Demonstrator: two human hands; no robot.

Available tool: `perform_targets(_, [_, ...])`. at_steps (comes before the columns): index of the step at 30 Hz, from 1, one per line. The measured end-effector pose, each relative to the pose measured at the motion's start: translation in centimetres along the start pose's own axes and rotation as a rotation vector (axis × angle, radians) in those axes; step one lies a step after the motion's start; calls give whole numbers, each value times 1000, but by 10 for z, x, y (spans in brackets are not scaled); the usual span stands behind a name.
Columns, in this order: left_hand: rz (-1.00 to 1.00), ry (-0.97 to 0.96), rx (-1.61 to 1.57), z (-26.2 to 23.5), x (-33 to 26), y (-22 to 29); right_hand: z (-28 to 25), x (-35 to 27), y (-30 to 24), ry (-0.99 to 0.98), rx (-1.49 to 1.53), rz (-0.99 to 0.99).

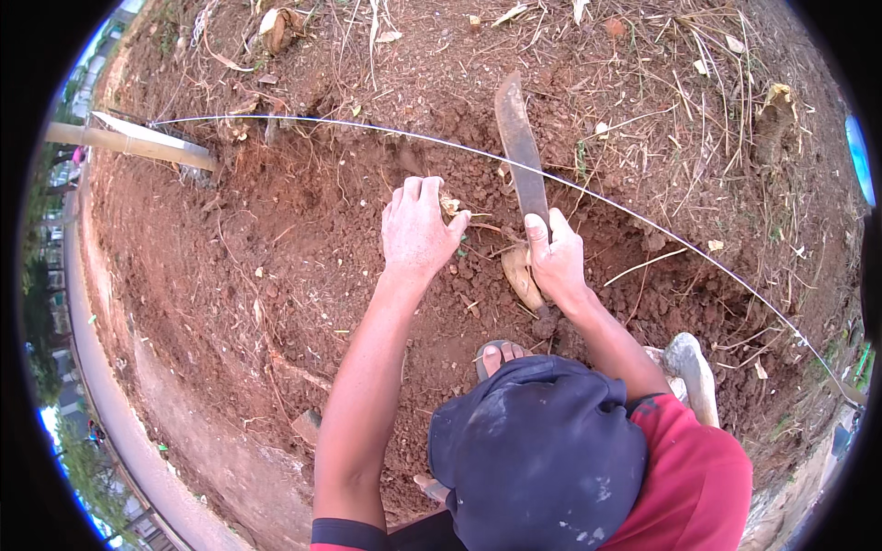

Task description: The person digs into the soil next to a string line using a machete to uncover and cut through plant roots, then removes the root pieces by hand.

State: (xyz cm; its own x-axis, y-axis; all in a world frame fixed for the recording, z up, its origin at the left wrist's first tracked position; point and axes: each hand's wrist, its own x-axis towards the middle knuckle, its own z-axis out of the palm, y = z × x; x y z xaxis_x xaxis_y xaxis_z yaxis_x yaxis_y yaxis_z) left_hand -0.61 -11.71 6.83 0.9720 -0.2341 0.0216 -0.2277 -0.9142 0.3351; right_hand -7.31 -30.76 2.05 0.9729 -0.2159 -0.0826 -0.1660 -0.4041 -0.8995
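My right hand point(554, 257) is closed round the lower end of a machete point(522, 147), thumb along the dark, worn blade, which points away from me. Just under that hand is a smooth pale wooden piece point(521, 278) shaped like a handle; whether it joins the blade is hidden. Left of the blade, my left hand point(421, 225) is palm down with curled fingers. A pale, splintered root stub point(449, 208) shows between its fingers and thumb, and thin roots run from there toward the right hand. Loose reddish soil surrounds both hands.
A taut white string point(395, 131) crosses over the trench and passes across the blade. It runs from near a bamboo stake point(156, 147) to the lower right. Cut stumps point(776, 115) and dry stalks lie beyond. My dark cap point(542, 450) covers the lower middle; a sandalled foot point(496, 356) shows.
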Motion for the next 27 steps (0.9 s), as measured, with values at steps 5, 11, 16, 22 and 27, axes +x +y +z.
perform_targets(5, [-76,-126,119,8,15,2,3,-24,21,-7,-14,10])
perform_targets(11, [43,-58,-187,15,13,-14,20,-34,33,-123,70,47])
perform_targets(16, [76,-56,-250,13,13,-29,26,-27,28,-97,4,12])
perform_targets(22, [-118,-218,131,-1,22,19,9,-22,26,-28,-22,-61])
perform_targets(27, [-54,-280,370,4,30,13,14,-23,21,1,46,-55])
